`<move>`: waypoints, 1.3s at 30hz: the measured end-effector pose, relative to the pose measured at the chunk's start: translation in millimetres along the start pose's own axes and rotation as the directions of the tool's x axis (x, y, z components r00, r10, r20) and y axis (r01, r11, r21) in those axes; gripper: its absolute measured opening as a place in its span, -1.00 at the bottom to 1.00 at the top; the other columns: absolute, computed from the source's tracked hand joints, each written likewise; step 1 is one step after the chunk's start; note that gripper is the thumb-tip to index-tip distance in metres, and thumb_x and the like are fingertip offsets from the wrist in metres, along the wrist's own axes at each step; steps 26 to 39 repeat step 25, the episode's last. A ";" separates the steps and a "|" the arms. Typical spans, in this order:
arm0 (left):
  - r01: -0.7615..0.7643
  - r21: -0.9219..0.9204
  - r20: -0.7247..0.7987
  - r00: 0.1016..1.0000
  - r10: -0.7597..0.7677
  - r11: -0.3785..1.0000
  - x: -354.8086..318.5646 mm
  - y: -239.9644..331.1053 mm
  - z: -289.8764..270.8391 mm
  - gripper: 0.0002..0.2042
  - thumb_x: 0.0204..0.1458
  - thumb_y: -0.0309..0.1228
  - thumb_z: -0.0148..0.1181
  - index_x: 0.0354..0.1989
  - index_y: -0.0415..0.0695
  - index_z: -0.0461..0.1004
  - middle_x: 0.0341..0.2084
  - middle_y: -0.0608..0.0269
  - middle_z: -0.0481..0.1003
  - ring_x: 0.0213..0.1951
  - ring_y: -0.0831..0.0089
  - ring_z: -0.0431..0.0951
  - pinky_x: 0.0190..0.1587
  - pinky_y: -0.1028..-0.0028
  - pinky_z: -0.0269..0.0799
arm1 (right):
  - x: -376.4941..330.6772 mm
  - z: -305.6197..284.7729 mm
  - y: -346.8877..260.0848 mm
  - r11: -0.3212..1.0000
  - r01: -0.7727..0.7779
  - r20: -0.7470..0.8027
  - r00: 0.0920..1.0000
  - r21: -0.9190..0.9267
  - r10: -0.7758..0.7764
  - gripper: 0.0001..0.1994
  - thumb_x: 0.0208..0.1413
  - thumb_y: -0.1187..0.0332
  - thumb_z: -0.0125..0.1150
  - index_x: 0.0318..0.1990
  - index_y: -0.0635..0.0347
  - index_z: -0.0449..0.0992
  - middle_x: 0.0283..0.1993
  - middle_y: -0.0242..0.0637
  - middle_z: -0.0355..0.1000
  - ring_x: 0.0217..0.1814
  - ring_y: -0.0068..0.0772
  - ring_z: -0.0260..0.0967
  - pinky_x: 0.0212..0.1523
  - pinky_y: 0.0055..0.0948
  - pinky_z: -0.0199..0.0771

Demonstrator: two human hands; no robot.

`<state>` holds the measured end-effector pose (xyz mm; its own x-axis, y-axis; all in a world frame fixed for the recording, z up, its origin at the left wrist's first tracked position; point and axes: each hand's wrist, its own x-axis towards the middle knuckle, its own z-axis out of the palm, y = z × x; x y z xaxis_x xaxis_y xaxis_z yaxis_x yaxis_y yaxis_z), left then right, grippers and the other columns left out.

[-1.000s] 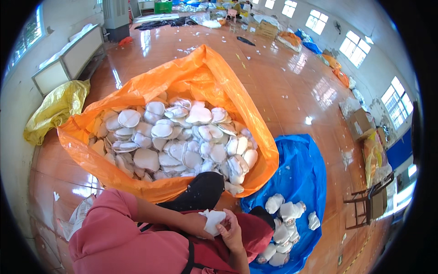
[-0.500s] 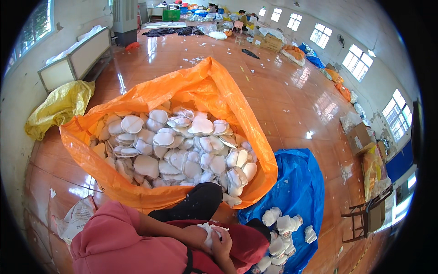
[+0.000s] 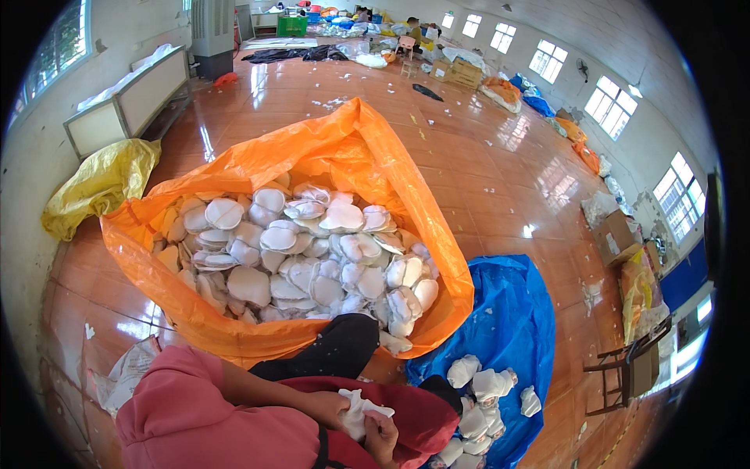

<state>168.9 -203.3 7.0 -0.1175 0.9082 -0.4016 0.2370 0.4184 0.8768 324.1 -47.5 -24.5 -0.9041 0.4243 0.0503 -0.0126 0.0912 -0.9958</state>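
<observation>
A small white cloth piece [image 3: 361, 413] is held between my two hands above my lap. My left hand [image 3: 334, 409] grips its left side, fingers closed and partly hidden by the cloth. My right hand [image 3: 381, 438] pinches its right edge. In front of my knees lies a big open orange sack [image 3: 406, 176] full of flat, rounded white padded pieces [image 3: 312, 262]. To the right, bundled white pieces [image 3: 488, 383] rest in a pile on a blue sack [image 3: 519, 305].
A yellow sack [image 3: 105, 184] lies by the left wall near a white bench-like cabinet [image 3: 129, 102]. A printed white sack [image 3: 125, 375] sits beside my left side. At the right stand a wooden chair [image 3: 629, 367] and a cardboard box [image 3: 615, 237]. Another person [image 3: 414, 33] is far back.
My hands have shifted slightly apart, so more of the white cloth shows between them, stretched toward my right hand. The sacks and piles have not moved.
</observation>
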 end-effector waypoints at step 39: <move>-0.143 0.406 0.301 0.953 0.016 0.903 3.0 53.8 -39.6 -0.51 -0.03 -0.09 0.28 0.07 -0.02 0.42 -0.27 -0.01 0.58 -0.15 0.07 0.59 -0.06 0.23 0.47 | 66.7 3.0 -58.6 0.972 -0.086 0.425 0.888 -0.219 0.174 -0.64 0.26 0.35 0.19 0.18 0.21 0.42 0.12 -0.13 0.42 0.19 -0.35 0.34 0.23 -0.47 0.24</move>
